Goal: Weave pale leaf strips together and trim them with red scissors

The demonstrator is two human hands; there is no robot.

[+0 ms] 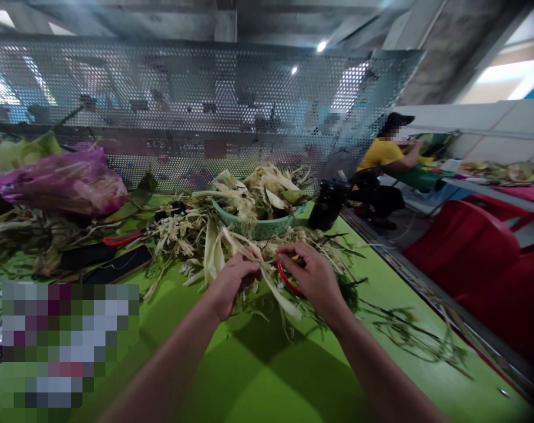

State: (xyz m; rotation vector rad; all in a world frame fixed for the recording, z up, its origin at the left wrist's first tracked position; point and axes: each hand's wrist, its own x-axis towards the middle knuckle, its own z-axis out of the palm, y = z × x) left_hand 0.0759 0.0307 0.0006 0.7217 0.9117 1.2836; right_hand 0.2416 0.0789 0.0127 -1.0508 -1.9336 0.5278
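My left hand [237, 281] is closed around pale strips of dried husk [278, 296], whose ends hang down past the fingers. Thumb and forefinger of my right hand [313, 276] pinch together at a thin strand that runs across from the left hand. Beneath the right fingers shows a red loop handle [287, 281]; whether the hand holds it cannot be made out. Long cream husks [214, 249] lie just behind my left hand. A green basket [267, 228] heaped with dry husks [267, 191] stands beyond both hands.
On the green table [258, 382] are a pink plastic bag [68, 182], a dark phone-like slab [117, 264], a black camera-like object [327, 202] and cut stems [420, 335]. A perforated metal screen [196, 117] closes the back. Red chairs [460, 247] and a seated person [383, 155] are at right.
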